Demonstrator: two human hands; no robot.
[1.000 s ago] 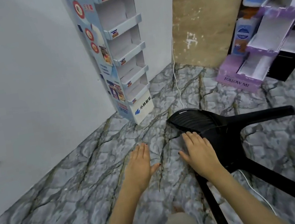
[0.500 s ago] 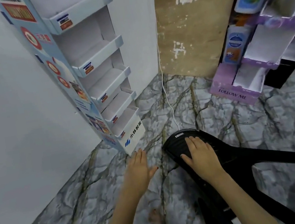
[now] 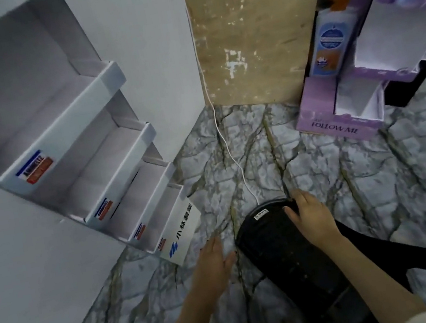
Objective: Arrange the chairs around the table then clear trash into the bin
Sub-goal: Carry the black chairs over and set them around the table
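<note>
Close below me, the black chair (image 3: 284, 259) lies tipped over on the marbled floor (image 3: 364, 181), its back pointing away from me and one leg stretching off to the right. My right hand (image 3: 313, 219) grasps the rounded top rim of the back, thumb on the upper face and fingers curled over the far edge. My left hand (image 3: 212, 257) is released, fingers straight, palm down just beside the chair's left edge; whether its thumb touches the chair I cannot tell. Just beyond it stands a white cardboard display shelf (image 3: 124, 176). A white cable (image 3: 228, 147) runs from the chair's top to the far corner, where a brown panel (image 3: 250, 36) and a purple display stand (image 3: 338, 126) rise.
</note>
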